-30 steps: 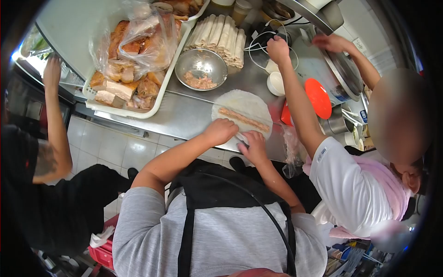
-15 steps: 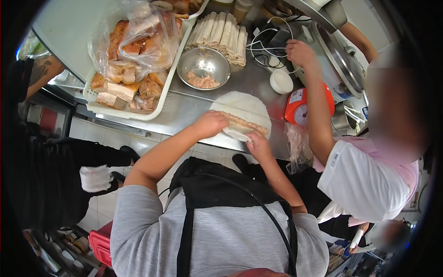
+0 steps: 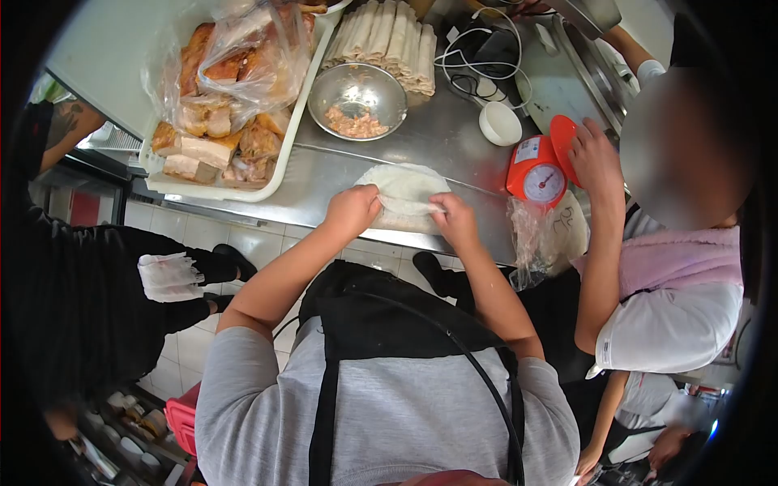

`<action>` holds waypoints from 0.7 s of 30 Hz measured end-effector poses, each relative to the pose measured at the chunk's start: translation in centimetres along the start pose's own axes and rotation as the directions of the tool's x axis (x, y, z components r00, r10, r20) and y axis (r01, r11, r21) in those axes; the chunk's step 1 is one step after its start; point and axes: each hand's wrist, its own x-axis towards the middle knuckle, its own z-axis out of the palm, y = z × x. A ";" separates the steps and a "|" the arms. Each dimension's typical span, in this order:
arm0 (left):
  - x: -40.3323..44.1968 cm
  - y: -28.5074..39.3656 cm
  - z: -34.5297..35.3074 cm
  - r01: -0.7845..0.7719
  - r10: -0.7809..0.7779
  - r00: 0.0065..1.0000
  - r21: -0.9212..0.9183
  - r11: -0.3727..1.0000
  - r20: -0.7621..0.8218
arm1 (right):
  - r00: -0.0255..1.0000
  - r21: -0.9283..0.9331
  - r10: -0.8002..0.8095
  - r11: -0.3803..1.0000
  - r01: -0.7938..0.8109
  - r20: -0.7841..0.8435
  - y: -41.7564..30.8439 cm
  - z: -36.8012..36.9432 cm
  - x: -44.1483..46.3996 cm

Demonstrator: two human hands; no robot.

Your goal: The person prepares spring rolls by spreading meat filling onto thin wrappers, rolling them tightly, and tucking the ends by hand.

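A round white wrapper (image 3: 405, 176) lies near the front edge of the steel table, its near part folded over. My left hand (image 3: 354, 208) pinches the left end of the fold. At its right end, my right hand (image 3: 455, 217) grips the same wrapper between thumb and fingers. The filling inside is now hidden by the fold. Just beyond stands a steel bowl (image 3: 387, 87) with some pink minced filling (image 3: 356, 124) at its bottom. Behind the bowl, several pale finished rolls (image 3: 393, 40) are stacked side by side.
A white tray (image 3: 279, 178) of roasted meat pieces, partly under plastic, stands left. To the right are a red dial scale (image 3: 536, 180), a white cup (image 3: 500, 123), cables (image 3: 486, 61) and a plastic bag (image 3: 527, 239). A co-worker's hand (image 3: 597, 158) touches the scale's red pan.
The wrapper's near edge has been folded over the strip of filling, covering it. My right hand has risen slightly. The co-worker's hand moved from the cables to the scale's pan, now tilted.
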 end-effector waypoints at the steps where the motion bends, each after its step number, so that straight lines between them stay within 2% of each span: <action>1: 0.3 -0.2 0.2 0.028 -0.029 0.999 0.030 0.999 0.015 | 0.999 0.000 0.044 0.999 -0.044 0.029 0.7 0.5 0.5; 4: 0.9 -0.3 0.3 0.104 -0.110 0.993 0.102 0.989 0.053 | 0.984 -0.052 0.137 0.990 -0.132 0.114 1.6 0.9 1.4; 7: 0.9 -0.1 0.2 0.149 -0.159 0.985 0.128 0.980 0.068 | 0.937 -0.179 0.324 0.937 -0.300 0.129 1.0 0.9 2.1; 9: 0.9 -0.2 0.6 0.154 -0.162 0.986 0.126 0.980 0.050 | 0.996 -0.270 0.086 0.958 -0.091 -0.033 0.0 0.1 2.3; 10: 0.9 -0.3 0.7 0.155 -0.161 0.986 0.129 0.979 0.037 | 0.994 -0.325 -0.046 0.946 0.010 -0.104 -0.6 -0.4 2.2; 13: 0.8 -0.4 1.0 0.164 -0.168 0.986 0.134 0.977 0.023 | 0.962 -0.018 -0.190 0.980 0.197 0.195 -3.8 0.2 0.8; 16: 0.9 -0.2 0.6 0.178 -0.186 0.981 0.134 0.975 0.049 | 0.949 0.025 -0.142 0.990 0.141 0.282 -4.4 1.8 0.3; 21: 0.7 -1.5 0.2 0.187 -0.195 0.979 0.115 0.976 0.060 | 0.942 0.066 -0.201 0.980 0.190 0.269 -3.1 3.0 -0.1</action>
